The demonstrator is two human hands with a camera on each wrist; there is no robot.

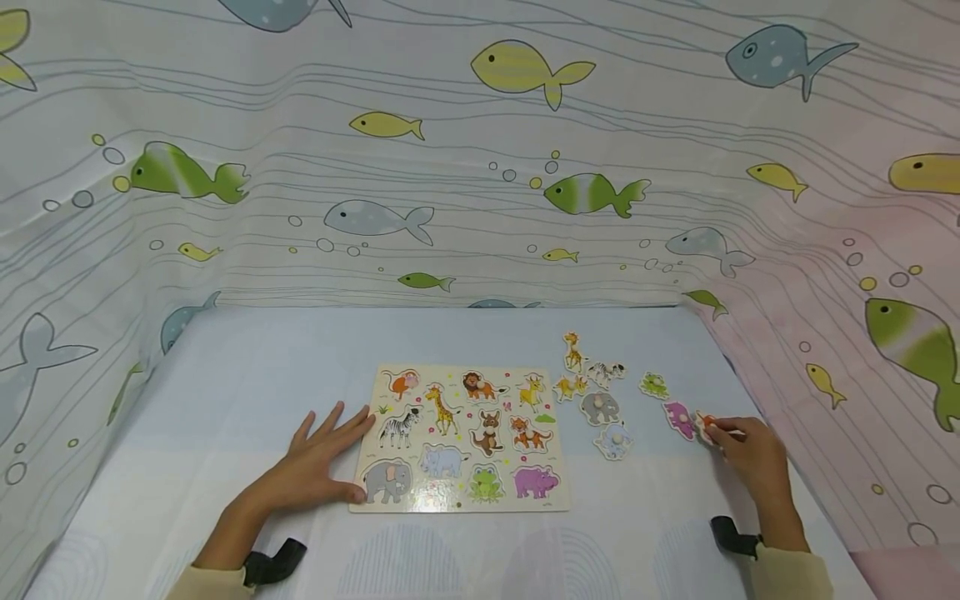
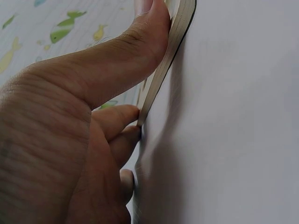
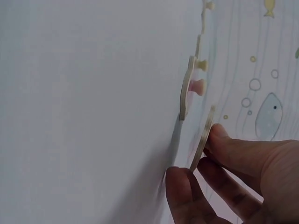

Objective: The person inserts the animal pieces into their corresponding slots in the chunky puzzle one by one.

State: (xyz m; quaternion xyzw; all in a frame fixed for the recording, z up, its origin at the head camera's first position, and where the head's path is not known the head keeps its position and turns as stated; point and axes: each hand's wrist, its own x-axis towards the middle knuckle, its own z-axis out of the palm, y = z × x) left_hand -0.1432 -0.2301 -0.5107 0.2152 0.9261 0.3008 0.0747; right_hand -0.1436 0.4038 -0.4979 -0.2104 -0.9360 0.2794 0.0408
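Orange piece [image 1: 702,423]: lying outermost right among the loose pieces, just beside the hippo [image 1: 680,420]; in the right wrist view it is slanting edge-on, hiding its picture.
Right hand [image 1: 752,460]: pinching that piece between thumb and fingers.
Loose pieces: seven more are waiting on the worktop [image 1: 247,350], namely the hippo, frog [image 1: 655,384], blue piece [image 1: 615,442], elephant [image 1: 601,408], zebra [image 1: 606,372], giraffe [image 1: 573,352] and yellow piece [image 1: 570,387].
Board [image 1: 510,505]: lying flat left of the pieces, showing eleven animals.
Left hand [image 1: 315,462]: spreading its fingers along the board's left edge, thumb touching near the lower corner; it is apparently steadying the board and not gripping it.
Board's progress: by the count, three places are probably holding their pieces, the lion [image 1: 478,386] perhaps among them; which ones, the pictures are not settling. Eight pieces, counting the pinched one, are seemingly remaining.
Board's right edge: the yellow piece is lying just beside it; whether they are touching is hard to tell.
Open room: bare worktop is stretching between the board and the right hand, on the person's side of the blue piece, probably giving the easiest path across.
Worktop edges: the right one is running close by the right hand, leaving little room outward; more room is lying left of the board.
Fish cloth [image 1: 465,171]: hanging behind the worktop and along both sides.
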